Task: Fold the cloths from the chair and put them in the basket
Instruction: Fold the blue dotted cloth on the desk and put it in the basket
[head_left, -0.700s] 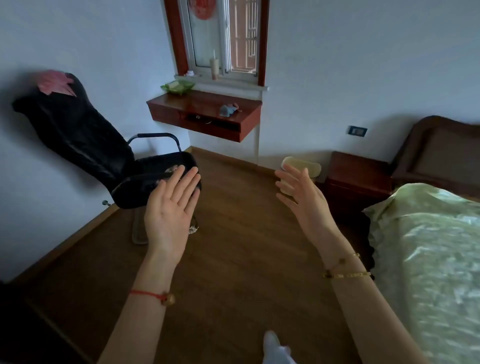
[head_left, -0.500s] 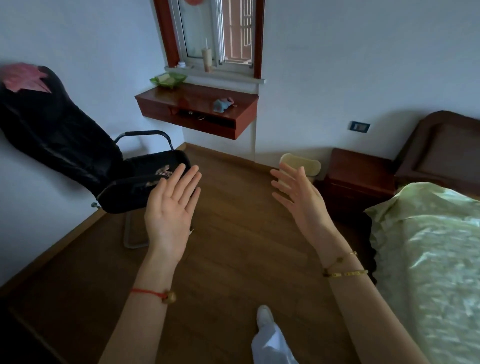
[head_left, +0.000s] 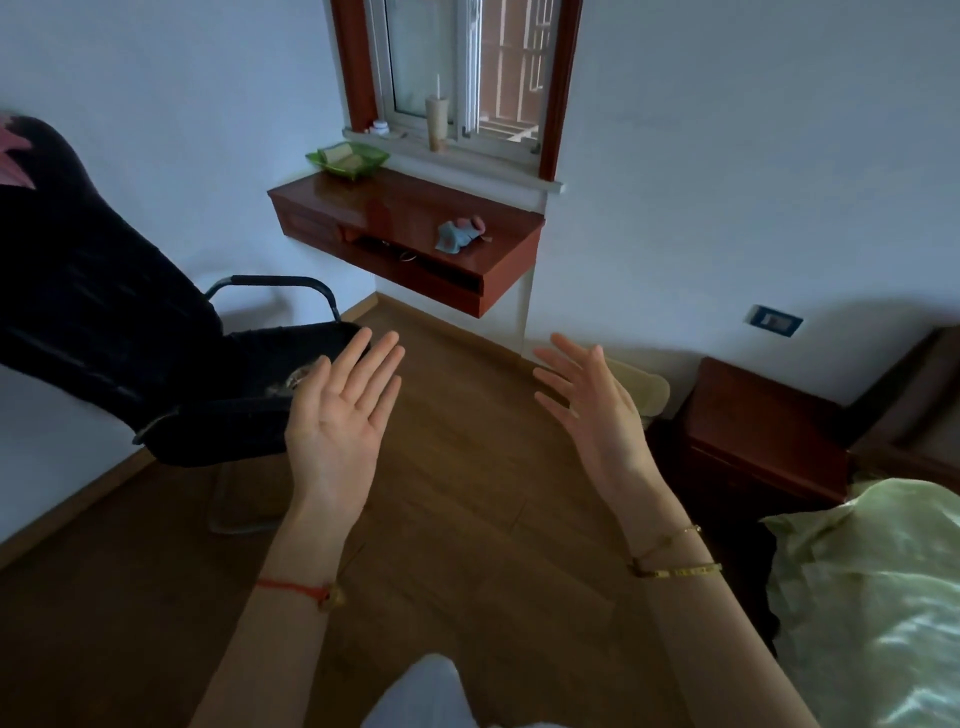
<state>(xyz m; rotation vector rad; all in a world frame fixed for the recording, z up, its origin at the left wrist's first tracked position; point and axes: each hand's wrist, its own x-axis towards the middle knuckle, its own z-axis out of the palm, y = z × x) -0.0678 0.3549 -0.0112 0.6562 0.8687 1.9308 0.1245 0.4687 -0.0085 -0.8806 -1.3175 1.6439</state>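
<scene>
Head camera, bedroom: we are holding both bare hands up over the wooden floor (head_left: 441, 519), palms turned inward toward each other and well apart. Our left hand (head_left: 340, 415) is spreading flat, fingers (head_left: 382, 358) extended and close together, gripping nothing; a red string bracelet (head_left: 296, 590) is circling that wrist. Our right hand (head_left: 597, 410) is fanning its fingers loosely, also empty, with gold bracelets (head_left: 675, 561) sitting on its wrist.

At left, the black chair (head_left: 104, 322) is leaning back against the wall, its seat just behind our left fingertips. A pink cloth (head_left: 13, 156) is draping over the top of the backrest at the frame's edge, and a small patterned item is lying on the seat, too hidden by our hand to identify. A pale basket (head_left: 652, 387) is standing on the floor by the wall, partly behind our right hand and beside a dark wooden nightstand (head_left: 763, 431).

Under the window (head_left: 457, 78), a wall-mounted shelf (head_left: 405, 234) is carrying a green dish (head_left: 348, 158) and a small blue-and-pink object (head_left: 460, 234). A green bedspread (head_left: 872, 597) is filling the lower right corner.
</scene>
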